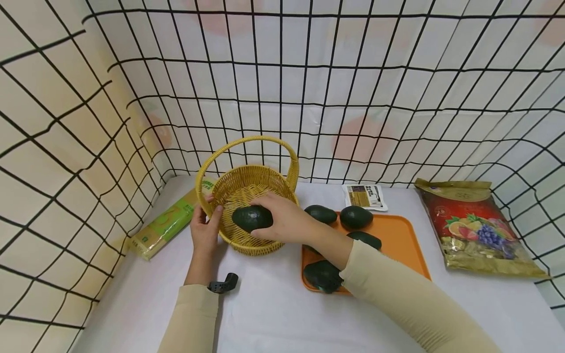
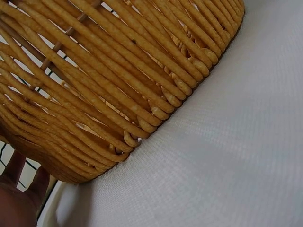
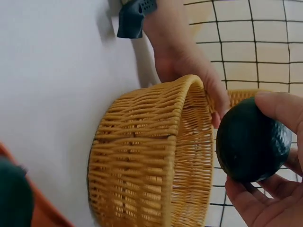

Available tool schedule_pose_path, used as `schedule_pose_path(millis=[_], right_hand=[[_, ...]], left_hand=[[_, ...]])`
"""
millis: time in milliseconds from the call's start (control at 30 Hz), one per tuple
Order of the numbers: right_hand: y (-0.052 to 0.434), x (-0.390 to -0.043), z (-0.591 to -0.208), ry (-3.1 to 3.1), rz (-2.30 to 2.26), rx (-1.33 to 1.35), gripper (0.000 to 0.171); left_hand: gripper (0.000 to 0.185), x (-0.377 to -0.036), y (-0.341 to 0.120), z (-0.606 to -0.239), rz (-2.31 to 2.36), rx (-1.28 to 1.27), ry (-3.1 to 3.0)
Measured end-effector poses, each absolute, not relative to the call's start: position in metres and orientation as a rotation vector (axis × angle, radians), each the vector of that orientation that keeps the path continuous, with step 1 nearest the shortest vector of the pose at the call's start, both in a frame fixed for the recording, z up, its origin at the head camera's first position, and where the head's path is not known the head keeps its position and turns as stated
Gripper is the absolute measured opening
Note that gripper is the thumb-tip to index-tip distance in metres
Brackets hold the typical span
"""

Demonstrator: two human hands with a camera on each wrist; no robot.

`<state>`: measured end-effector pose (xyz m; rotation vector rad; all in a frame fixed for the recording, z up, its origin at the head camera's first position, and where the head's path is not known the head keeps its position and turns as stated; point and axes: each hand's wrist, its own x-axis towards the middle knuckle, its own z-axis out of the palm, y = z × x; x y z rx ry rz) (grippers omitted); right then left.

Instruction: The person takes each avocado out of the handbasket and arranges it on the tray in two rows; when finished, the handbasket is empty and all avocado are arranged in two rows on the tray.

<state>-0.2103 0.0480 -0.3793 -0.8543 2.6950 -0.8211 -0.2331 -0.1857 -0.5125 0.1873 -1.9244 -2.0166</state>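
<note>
A yellow wicker basket (image 1: 247,184) with an arched handle stands on the white table. My left hand (image 1: 205,226) grips its near-left rim, thumb inside; in the left wrist view only the basket's woven wall (image 2: 118,80) and fingertips show. My right hand (image 1: 284,218) holds a dark green avocado (image 1: 252,217) over the basket's opening, seen close in the right wrist view as the avocado (image 3: 251,141) beside the basket rim (image 3: 189,142). Several more avocados (image 1: 355,217) lie on an orange tray (image 1: 403,240) to the right.
A green and yellow packet (image 1: 169,221) lies left of the basket. A small white sachet (image 1: 365,196) sits behind the tray, and a red fruit-print bag (image 1: 476,228) lies at the far right. Black wire grid walls (image 1: 309,88) enclose the table on three sides.
</note>
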Motion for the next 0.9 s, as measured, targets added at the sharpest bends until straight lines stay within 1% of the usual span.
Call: schedule_pose_path(millis=[267, 433, 500, 733, 900], right_hand=[[0.087, -0.185, -0.372, 2.683, -0.775, -0.834, 0.070], [0.118, -0.171, -0.376, 2.704, -0.768, -0.803, 0.067], [0.129, -0.165, -0.378, 2.714, -0.768, -0.776, 0.067], [0.166, -0.146, -0.385, 2.768, -0.773, -0.724, 0.064], [0.192, -0.132, -0.388, 2.756, -0.793, -0.648, 0.068]], left_hand=[[0.043, -0.231, -0.185, -0.515, -2.010, 0.174, -1.920], [0.044, -0.232, -0.185, -0.516, -2.022, 0.165, -1.918], [0.045, -0.229, -0.184, -0.509, -2.034, 0.167, -1.927], [0.043, -0.232, -0.185, -0.512, -2.014, 0.142, -1.917], [0.044, -0.223, -0.183, -0.496, -2.022, 0.165, -1.945]])
